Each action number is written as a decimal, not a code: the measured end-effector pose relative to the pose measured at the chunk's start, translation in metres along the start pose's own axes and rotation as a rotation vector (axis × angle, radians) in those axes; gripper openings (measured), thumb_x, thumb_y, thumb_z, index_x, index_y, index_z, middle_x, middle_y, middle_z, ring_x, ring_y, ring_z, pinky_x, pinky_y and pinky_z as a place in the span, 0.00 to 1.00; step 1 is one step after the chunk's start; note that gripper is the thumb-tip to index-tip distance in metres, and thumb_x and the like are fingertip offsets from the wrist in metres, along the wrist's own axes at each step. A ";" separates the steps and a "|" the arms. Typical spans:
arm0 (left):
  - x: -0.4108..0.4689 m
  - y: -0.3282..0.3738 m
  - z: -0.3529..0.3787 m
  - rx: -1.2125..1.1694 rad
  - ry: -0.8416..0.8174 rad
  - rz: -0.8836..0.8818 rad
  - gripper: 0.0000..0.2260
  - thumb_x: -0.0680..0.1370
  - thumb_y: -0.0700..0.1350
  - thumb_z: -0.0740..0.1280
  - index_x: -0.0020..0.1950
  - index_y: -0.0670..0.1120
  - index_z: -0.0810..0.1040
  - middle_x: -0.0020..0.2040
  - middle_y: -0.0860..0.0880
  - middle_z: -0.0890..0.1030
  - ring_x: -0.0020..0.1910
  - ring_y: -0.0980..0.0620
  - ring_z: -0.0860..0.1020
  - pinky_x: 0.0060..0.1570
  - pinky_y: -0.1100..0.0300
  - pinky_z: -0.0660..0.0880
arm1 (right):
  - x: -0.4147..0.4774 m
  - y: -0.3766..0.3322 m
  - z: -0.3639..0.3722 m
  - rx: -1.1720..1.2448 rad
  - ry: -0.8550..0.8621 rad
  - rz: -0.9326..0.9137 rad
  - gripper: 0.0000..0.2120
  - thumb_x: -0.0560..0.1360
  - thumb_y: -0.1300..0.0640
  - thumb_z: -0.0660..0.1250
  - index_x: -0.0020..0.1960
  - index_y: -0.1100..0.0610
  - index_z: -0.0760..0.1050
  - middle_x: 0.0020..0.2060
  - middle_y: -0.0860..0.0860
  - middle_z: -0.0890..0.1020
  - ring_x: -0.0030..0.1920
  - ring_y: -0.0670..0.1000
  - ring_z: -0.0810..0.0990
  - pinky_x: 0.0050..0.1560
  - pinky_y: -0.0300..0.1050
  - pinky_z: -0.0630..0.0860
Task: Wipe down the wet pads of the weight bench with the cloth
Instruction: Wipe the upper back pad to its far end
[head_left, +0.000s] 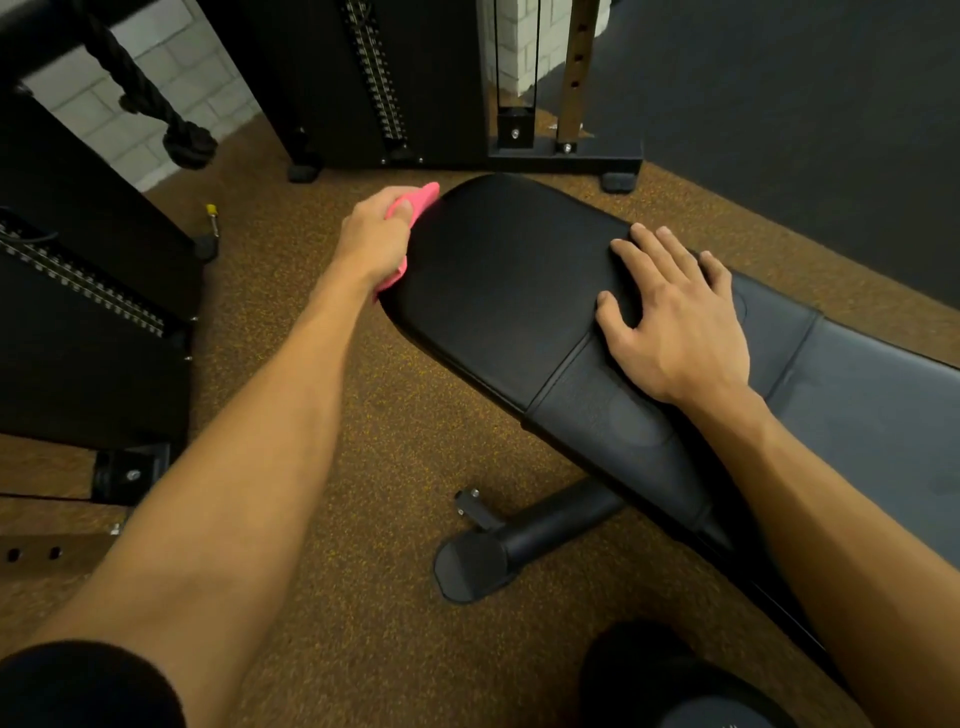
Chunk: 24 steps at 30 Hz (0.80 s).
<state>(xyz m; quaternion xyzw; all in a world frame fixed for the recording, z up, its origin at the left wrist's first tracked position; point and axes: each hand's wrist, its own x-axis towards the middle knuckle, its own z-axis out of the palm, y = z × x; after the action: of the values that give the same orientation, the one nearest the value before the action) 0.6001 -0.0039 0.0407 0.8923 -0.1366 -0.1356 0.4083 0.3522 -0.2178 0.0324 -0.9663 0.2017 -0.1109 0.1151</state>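
Observation:
A black padded weight bench (509, 291) runs from the upper middle down to the right edge, with a seam between its rounded end pad and the longer pad (872, 400). My left hand (371, 241) grips a pink cloth (415, 202) and presses it against the left edge of the rounded end pad. My right hand (675, 322) lies flat with spread fingers on the pad near the seam, holding nothing. Most of the cloth is hidden under my left hand.
The bench's black foot bar (498, 545) sticks out on the brown speckled floor (337, 415). A cable machine base (566, 156) stands just beyond the bench end. Weight stacks (78, 280) stand at left, with a hanging rope handle (182, 135). My knee (675, 686) is at the bottom.

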 end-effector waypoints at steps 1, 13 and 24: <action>0.006 0.007 0.000 0.013 -0.040 0.000 0.17 0.87 0.51 0.57 0.71 0.62 0.80 0.70 0.58 0.79 0.68 0.57 0.74 0.66 0.58 0.68 | 0.000 0.000 0.000 -0.002 -0.001 0.001 0.31 0.85 0.38 0.53 0.84 0.49 0.63 0.86 0.48 0.60 0.86 0.50 0.53 0.86 0.61 0.49; 0.045 0.075 0.052 0.351 -0.143 0.257 0.15 0.87 0.50 0.58 0.67 0.62 0.81 0.71 0.51 0.78 0.70 0.47 0.74 0.65 0.50 0.70 | 0.000 0.002 0.005 0.000 0.019 0.008 0.31 0.84 0.37 0.53 0.84 0.48 0.64 0.85 0.48 0.61 0.86 0.49 0.54 0.85 0.60 0.50; 0.014 0.107 0.103 0.512 -0.305 0.567 0.15 0.86 0.49 0.59 0.68 0.59 0.80 0.70 0.51 0.79 0.71 0.47 0.75 0.71 0.44 0.70 | -0.001 0.003 0.005 0.064 0.032 0.014 0.31 0.83 0.39 0.57 0.82 0.51 0.67 0.84 0.48 0.64 0.86 0.49 0.56 0.85 0.58 0.50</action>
<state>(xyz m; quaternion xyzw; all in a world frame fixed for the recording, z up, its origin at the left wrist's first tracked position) 0.5624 -0.1474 0.0553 0.8618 -0.4652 -0.1103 0.1695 0.3515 -0.2195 0.0270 -0.9588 0.2069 -0.1320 0.1434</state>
